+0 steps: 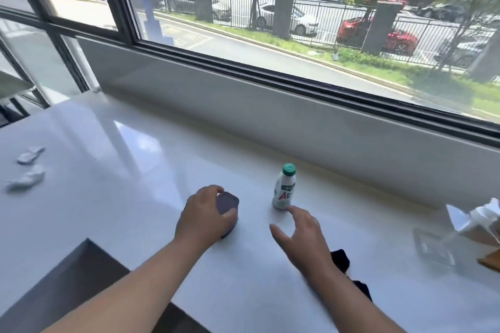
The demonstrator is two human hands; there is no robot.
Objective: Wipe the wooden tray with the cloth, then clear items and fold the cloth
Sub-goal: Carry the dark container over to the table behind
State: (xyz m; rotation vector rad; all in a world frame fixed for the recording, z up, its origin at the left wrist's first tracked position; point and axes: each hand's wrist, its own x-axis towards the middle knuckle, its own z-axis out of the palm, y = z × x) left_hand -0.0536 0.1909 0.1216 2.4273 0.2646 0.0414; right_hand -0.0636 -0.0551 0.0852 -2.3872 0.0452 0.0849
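My left hand grips a small dark can-like container that rests on the white counter. A small white bottle with a green cap stands upright just to the right of it. My right hand is open with fingers spread, its index fingertip close to the bottle's base. A dark cloth lies on the counter beneath my right forearm, mostly hidden by it. At the far right edge a sliver of a wooden tray shows.
Crumpled white paper scraps lie at the far left. A clear stand and a tissue box sit at the far right. A low white sill wall under a large window runs behind the counter. A dark surface lies below the counter's near left edge.
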